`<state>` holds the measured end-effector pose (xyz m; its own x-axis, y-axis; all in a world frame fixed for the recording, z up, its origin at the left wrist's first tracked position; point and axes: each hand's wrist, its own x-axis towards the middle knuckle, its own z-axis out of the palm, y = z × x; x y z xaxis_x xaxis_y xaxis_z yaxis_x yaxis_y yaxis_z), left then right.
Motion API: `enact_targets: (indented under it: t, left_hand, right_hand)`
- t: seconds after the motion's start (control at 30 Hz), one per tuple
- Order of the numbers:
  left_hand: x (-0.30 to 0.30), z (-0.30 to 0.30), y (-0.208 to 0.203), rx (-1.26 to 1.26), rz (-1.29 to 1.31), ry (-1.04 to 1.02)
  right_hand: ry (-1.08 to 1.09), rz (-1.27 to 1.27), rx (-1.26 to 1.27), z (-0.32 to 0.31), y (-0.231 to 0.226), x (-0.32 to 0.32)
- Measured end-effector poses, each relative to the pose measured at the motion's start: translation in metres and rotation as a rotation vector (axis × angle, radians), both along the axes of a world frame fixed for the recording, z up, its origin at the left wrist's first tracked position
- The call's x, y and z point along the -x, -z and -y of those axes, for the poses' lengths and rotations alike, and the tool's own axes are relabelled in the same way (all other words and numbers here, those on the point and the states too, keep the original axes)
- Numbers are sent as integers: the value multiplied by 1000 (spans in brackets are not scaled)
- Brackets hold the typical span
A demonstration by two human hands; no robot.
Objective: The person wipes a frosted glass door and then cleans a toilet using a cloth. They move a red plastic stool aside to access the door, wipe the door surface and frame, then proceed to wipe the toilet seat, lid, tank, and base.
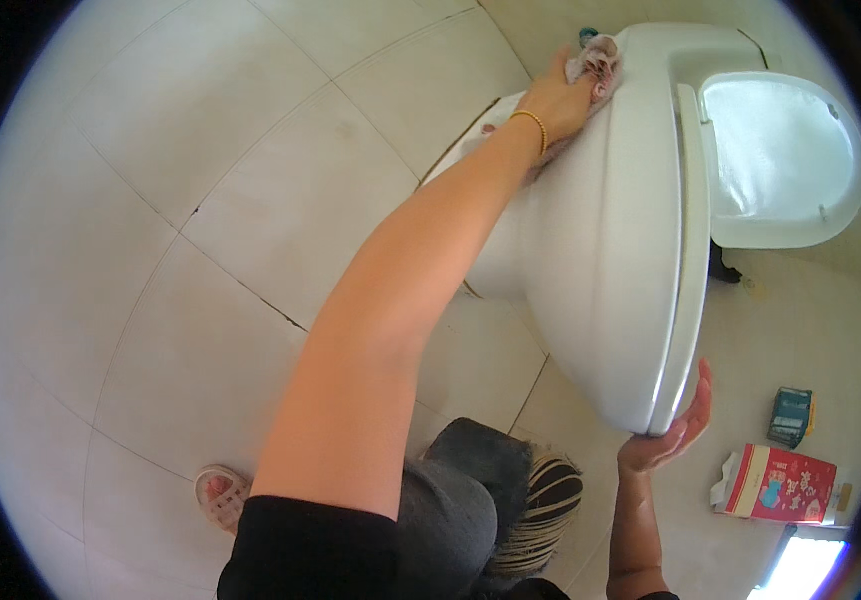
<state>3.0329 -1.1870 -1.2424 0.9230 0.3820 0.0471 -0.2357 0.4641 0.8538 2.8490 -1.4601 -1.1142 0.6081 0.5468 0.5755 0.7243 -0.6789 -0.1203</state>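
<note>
A white toilet (601, 240) fills the upper right. My left hand (559, 98), with a thin gold bracelet at the wrist, reaches to its far side. Its fingers are closed on a crumpled pinkish cloth (599, 62), pressed against the outer wall of the toilet; part of the cloth lies hidden under the hand and wrist. At the near tip of the toilet, my right hand (669, 436) touches the rim from below, fingers stretched out and holding nothing. Beside the toilet's right edge is a glossy white panel (781, 160), which looks like its lid.
A red tissue box (783, 484) and a small dark green pack (791, 417) lie to the right. Below the toilet are my knees in dark, ripped jeans (461, 500) and a pale sandal (221, 497). Light tiles (241, 190) cover the floor.
</note>
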Motion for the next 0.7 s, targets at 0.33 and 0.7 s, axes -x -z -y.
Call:
enact_targets:
  t: [0.33,0.7]
  left_hand:
    - [216,118,-36,-540,371,-572]
    - [83,-24,-68,-40,62,168]
  right_hand:
    - [56,121,-24,9,-4,-4]
    - [-58,-25,-707,-2,-25,-1]
